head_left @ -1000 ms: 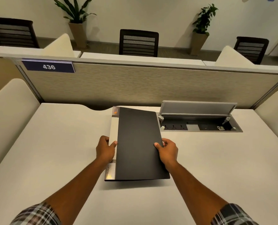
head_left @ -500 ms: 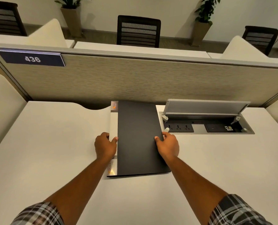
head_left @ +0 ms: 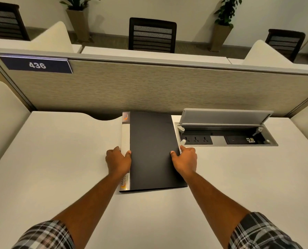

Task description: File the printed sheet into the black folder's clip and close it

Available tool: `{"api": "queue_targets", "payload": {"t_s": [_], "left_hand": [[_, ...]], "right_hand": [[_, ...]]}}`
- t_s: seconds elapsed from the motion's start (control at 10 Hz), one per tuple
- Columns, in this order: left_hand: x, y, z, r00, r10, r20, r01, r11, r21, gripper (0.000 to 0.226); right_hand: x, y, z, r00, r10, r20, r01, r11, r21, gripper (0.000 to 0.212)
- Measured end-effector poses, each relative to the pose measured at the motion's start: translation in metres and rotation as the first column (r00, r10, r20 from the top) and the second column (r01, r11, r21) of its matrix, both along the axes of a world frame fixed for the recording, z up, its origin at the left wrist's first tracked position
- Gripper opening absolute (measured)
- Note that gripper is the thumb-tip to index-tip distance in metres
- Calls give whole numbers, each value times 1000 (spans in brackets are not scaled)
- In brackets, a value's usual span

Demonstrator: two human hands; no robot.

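Closed black plastic folder (head_left: pixel 153 151) with a white spine strip lies flat on the off-white desk (head_left: pixel 59 159), far edge near the beige fabric partition (head_left: pixel 149 87); left hand (head_left: pixel 118 161) clasps the spine edge, thumb on top, fingers curled round the side; right hand (head_left: pixel 184 159) clasps the opposite long edge the same way, thumb on the cover; printed sheet not visible; open grey power-socket box (head_left: pixel 225 137) with its lid raised sits just right of the folder; navy plate reading 436 (head_left: pixel 36 65) on the partition's upper left.
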State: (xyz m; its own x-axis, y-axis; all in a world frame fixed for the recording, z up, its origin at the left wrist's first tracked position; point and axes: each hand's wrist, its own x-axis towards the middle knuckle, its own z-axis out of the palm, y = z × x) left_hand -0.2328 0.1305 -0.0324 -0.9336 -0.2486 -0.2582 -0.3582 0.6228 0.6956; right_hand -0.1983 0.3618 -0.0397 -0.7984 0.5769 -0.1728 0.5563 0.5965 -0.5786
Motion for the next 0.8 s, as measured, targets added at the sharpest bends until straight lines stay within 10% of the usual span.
{"api": "queue_targets", "payload": {"t_s": [0.8], "left_hand": [[174,59,62,955,-293,-34,291,954,-69,50]], "right_hand": [[152,42,64,910,381,162,-349,917,-194,81]]}}
